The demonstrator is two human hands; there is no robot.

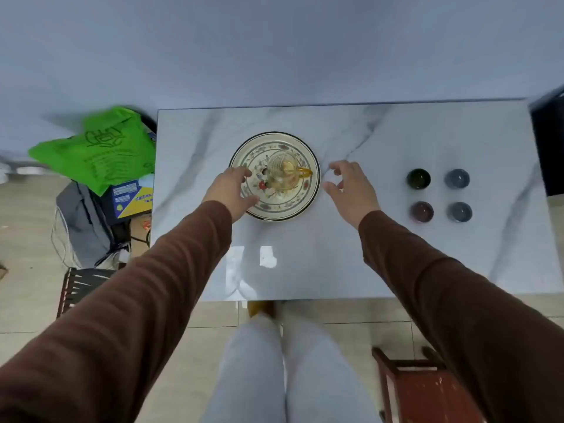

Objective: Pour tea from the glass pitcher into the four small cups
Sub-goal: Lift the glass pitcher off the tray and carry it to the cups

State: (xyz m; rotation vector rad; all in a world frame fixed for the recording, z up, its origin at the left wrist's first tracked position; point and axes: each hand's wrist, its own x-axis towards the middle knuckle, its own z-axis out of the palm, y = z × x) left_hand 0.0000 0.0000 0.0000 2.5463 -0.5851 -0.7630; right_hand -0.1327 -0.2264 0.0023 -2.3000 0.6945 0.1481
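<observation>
Pitcher: glass pitcher [282,174] stands upright in the middle of a floral plate [297,206], amber tea inside, its amber handle [304,171] pointing toward the person's right.
Left hand: left hand [233,190] hovers over the plate's left rim, fingers [244,172] loosely spread and curved toward the pitcher, just beside it; whether they touch the glass cannot be told.
Right hand: right hand [351,187] hovers above the bench just off the plate's right edge, fingers [337,170] spread and curled, thumb apart from the others, gripping nothing. The handle lies between the pitcher body and this hand, near it but apart.
Cups: four small cups sit in a two-by-two group well to the right of the plate; a dark green cup [418,178] and a grey-blue cup [457,178] form the far row, a reddish-brown cup [421,211] and a second grey-blue cup [459,211] the near row. All stand upright, none touching another.
Bench: white marble-patterned bench [305,264] with grey veins, glossy, reflecting light near its front edge.
Sleeves: brown sleeves [137,294] cover both arms to the wrists.
Room: pale tiled floor [36,303]; a green plastic bag [100,148] on a heap of things left of the bench, with a blue-and-yellow box [129,198] beneath it; a red wooden stool [424,389] at the lower right; a plain pale wall [274,50] behind.
</observation>
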